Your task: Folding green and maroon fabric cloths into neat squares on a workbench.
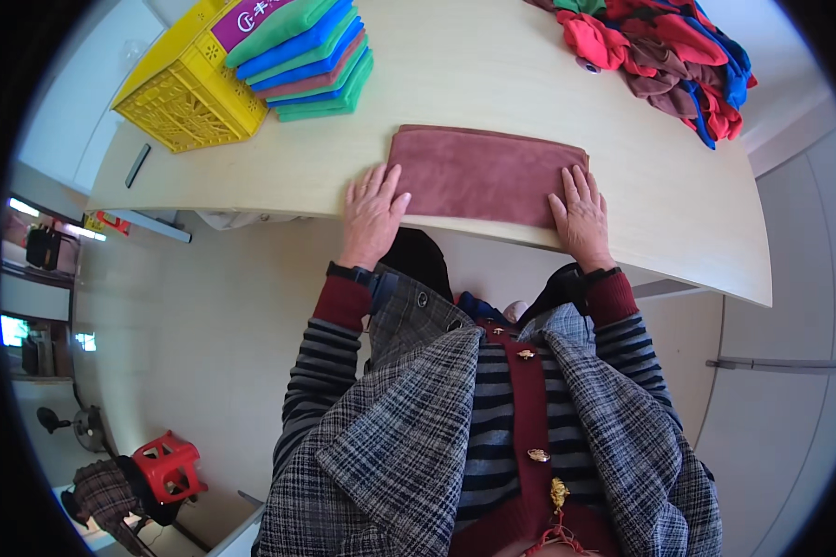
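Note:
A brownish-maroon cloth [488, 176], folded into a long flat rectangle, lies along the table's near edge. My left hand [374, 212] rests at its left end, fingers stretched out and pointing away from me. At the right end lies my right hand [581, 213], flat with its fingers extended over the cloth's corner. Neither hand grips anything. Beyond my left hand stands a stack of folded green, blue and maroon cloths [311, 65].
A yellow plastic crate [190, 102] sits beside the stack at the table's far left. Loose red, brown and blue cloths [664, 56] are heaped at the far right. The pale table [492, 74] has a curved near edge. A red stool [169, 466] stands on the floor at lower left.

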Motion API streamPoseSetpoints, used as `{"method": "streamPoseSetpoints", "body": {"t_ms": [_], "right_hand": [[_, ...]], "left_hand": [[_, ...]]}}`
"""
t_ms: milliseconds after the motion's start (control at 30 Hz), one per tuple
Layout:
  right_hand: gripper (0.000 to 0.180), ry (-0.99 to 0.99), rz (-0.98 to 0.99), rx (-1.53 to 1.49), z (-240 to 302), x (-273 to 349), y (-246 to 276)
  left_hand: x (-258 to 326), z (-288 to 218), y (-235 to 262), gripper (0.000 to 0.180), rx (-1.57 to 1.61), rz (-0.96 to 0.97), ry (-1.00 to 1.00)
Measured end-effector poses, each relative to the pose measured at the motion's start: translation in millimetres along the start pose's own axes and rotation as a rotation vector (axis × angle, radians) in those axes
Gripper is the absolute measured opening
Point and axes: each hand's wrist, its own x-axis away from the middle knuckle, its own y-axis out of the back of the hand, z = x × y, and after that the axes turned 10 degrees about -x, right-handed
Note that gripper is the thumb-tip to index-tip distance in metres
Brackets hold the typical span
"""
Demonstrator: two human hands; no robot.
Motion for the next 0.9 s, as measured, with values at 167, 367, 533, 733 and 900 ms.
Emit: {"method": "streamPoseSetpoints", "body": {"t_ms": [167, 367, 533, 733, 900], "right_hand": [[0.061, -0.066, 0.045, 0.054, 3, -4, 23], [0.06, 0.18, 0.046, -0.155, 65, -53, -4], [0.06, 0.238, 0.079, -0.185, 64, -66, -31], [0.064, 0.123, 0.03, -0.068, 16, -73, -23], [0.064, 0.051, 0.06, -0.018, -21, -74, -11]], "left_hand": [[-16, -1, 8, 0.052, 0.03, 0.069, 0.091], [-64, -46, -5, 0.051, 0.041, 0.046, -0.094], [-79, -72, -36, 0.051, -0.014, 0.042, -0.18], [-80, -67, -32, 0.055, -0.088, 0.073, -0.162], [-72, -63, -34, 0.059, -0.118, 0.084, -0.094]]}}
